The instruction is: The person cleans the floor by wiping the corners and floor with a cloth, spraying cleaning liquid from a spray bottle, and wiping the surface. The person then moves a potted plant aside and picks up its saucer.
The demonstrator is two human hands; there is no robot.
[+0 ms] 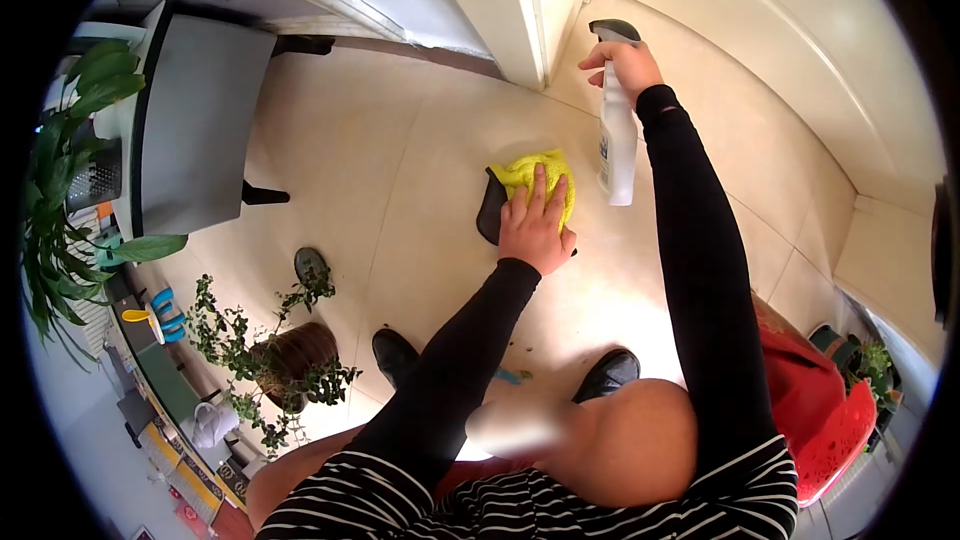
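My left hand (537,230) is pressed over a crumpled yellow cloth (548,165), with its fingers curved down and somewhat apart on it. A dark grey flap (490,212) sticks out on the cloth's left side; I cannot tell whether it is the cloth's other face or a separate thing. My right hand (634,68) is wrapped round the neck of a white spray bottle (618,155), just under its black trigger head (614,31). The bottle appears held above the pale tiled floor (430,140), to the right of the cloth.
A grey-sided cabinet (205,115) with dark legs stands at left, a leafy plant (105,90) beside it. Below is a potted plant (300,350). A door frame (520,20) and white door (800,50) are ahead. Red fabric (810,390) lies at right. Dark crumbs dot the floor.
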